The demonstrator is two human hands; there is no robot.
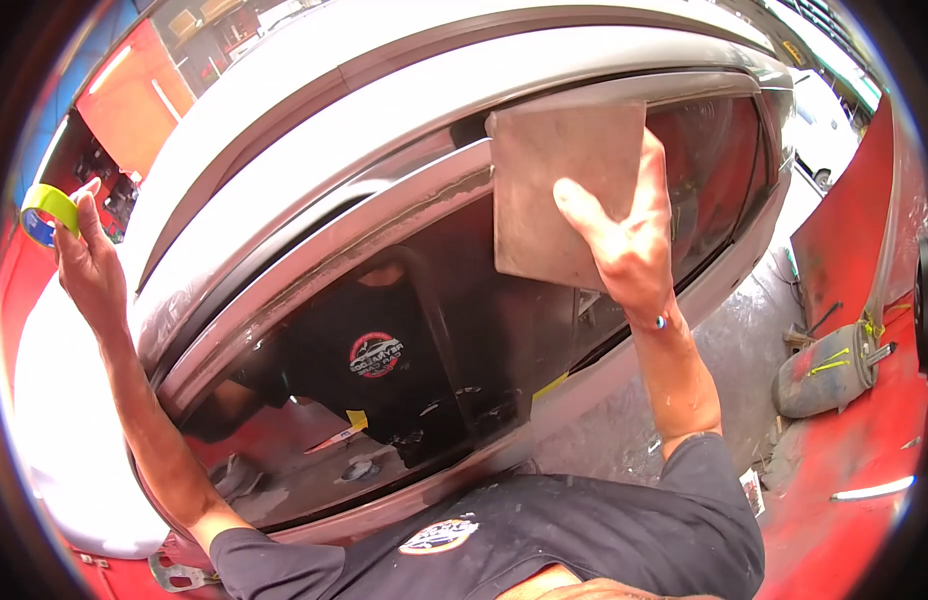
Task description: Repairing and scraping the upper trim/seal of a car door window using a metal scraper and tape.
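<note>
At the far left, raised over the white bodywork, my left hand (92, 262) is closed on a roll of yellow-green tape (56, 200). My right hand (634, 245) grips a flat, rectangular grey-brown sheet (554, 150), its thumb on the near face and the other fingers mostly hidden behind. That sheet covers part of the upper window frame of a white car (424, 90); whether it touches the frame, I cannot tell. Left of it, the frame strip (374, 220) looks dull and scuffed. Below runs the dark side window (384, 290), mirroring a dark shirt.
A red curved panel (849, 220) stands at the right. Near it on the floor lies a worn greyish cylindrical container (829, 372) with yellow-green strips. Another white car (822, 120) is at the far right. A red cabinet (134, 95) stands at the back left.
</note>
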